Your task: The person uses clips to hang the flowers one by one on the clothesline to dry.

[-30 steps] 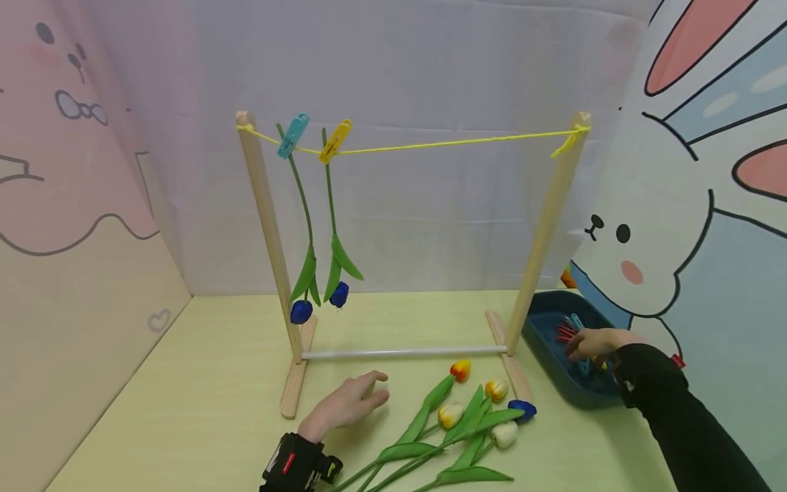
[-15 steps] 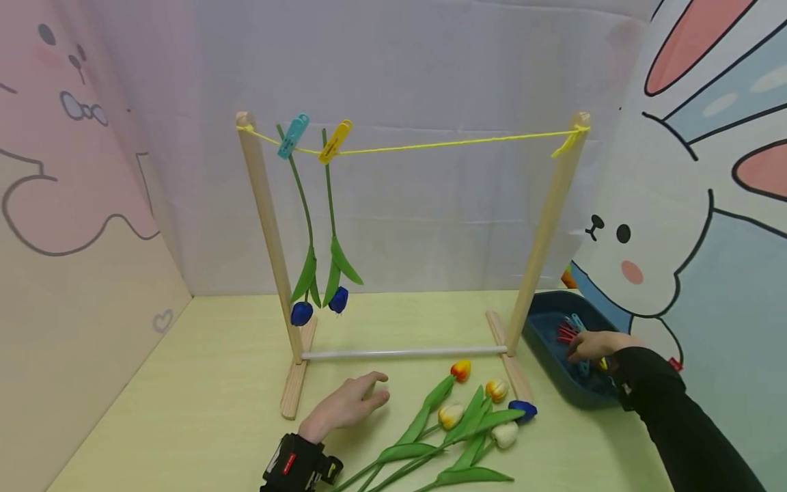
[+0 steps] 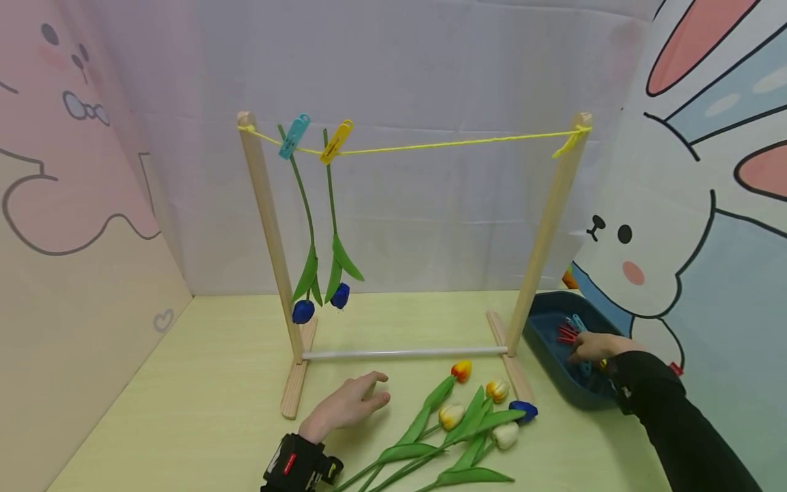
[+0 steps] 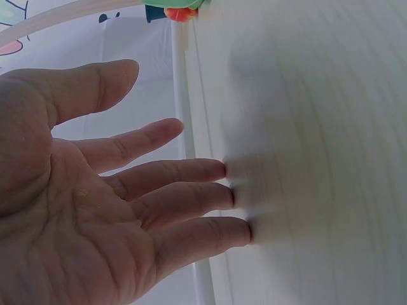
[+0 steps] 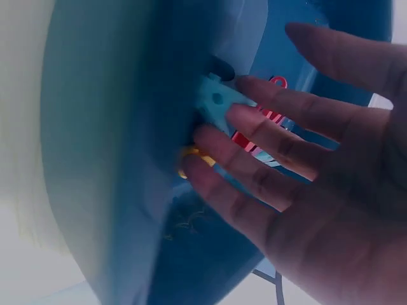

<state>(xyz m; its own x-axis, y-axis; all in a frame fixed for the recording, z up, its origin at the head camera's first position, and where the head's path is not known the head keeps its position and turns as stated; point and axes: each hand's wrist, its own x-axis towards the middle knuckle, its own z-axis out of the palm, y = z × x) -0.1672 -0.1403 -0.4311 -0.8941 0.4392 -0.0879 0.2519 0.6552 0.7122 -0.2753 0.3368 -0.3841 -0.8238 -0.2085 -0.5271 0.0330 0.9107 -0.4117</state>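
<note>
Right hand (image 3: 591,346): reaching into the dark blue tray (image 3: 547,326), straight fingers touching a teal clothespin (image 5: 219,101); nothing pinched yet.
Left hand (image 3: 346,404): flat, relaxed on the table (image 3: 203,383), beside the loose tulips (image 3: 467,417).
Tip: I'd single out one peg and pinch its tail end.
Line (image 3: 443,144): two blue tulips (image 3: 320,301) hang clipped.

Rack uprights (image 3: 267,225) and feet: pale unfinished wood, matt, smooth-sanded. Line (image 3: 443,143): yellow twisted yarn, fuzzy. Lower crossbar (image 3: 402,353): white, smooth, faintly glossy. Pegs (image 3: 294,135) on the line and in the far-right tray (image 3: 541,338): smooth coloured plastic. Tray: dark blue plastic, satin sheen. Near tulips (image 3: 458,420): artificial, matt leaves. Tabletop (image 3: 203,383): pale yellow-green, smooth, matt.
</note>
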